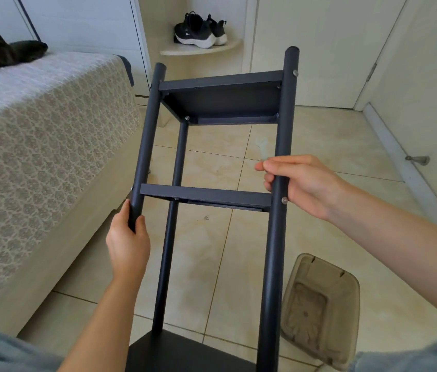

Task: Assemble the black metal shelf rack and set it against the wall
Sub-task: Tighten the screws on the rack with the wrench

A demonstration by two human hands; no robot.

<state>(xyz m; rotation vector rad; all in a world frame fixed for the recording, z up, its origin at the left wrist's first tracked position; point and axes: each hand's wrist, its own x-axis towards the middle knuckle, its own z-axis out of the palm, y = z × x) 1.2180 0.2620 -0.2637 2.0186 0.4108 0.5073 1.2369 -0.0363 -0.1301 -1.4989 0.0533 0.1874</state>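
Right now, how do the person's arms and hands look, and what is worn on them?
The left hand and the right hand are bare: no gloves, rings or watch show. The left arm and the right arm are uncovered too. Blue-grey cloth lies at both bottom corners of the picture, beside the arms; it may be sleeves, but I cannot tell.
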